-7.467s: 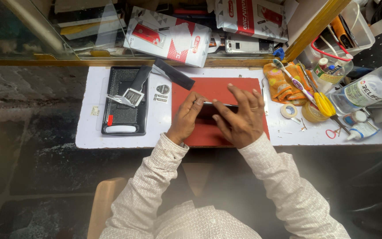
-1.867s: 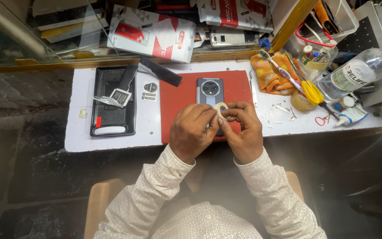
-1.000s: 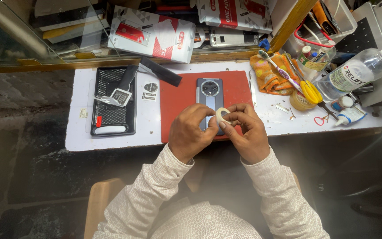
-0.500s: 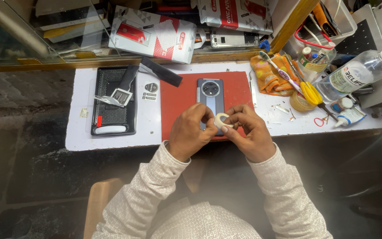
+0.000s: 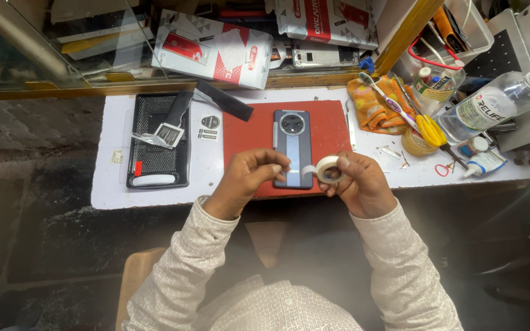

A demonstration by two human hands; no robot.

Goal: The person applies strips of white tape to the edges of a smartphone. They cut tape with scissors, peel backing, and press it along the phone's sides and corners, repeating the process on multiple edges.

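Right hand [image 5: 363, 187] closed around a small roll of white tape [image 5: 328, 169], thumb and fingers pinching its rim, roll held just above the near edge of the red mat [image 5: 249, 132]. Left hand [image 5: 246, 178] curled, fingertips pinched together on the loose end of the tape, a short strip stretched between the two hands. Directly beyond the fingertips, between both hands, a blue-grey phone [image 5: 292, 144] lying back-up on the mat, round camera ring at its far end, its near end partly covered by the strip and the fingers. Further left of the left hand, a black mesh tray [image 5: 154, 156] with a small white card and a dark strip on top. Beyond the left hand, a black bar [image 5: 223, 101] lying slantwise at the mat's far corner. Right of the right hand, an orange cloth [image 5: 372, 104] with a toothbrush [image 5: 387, 101] across it, yellow-handled scissors [image 5: 430, 130], and a clear spray bottle [image 5: 492, 104] on its side. Cream patterned sleeves on both forearms.
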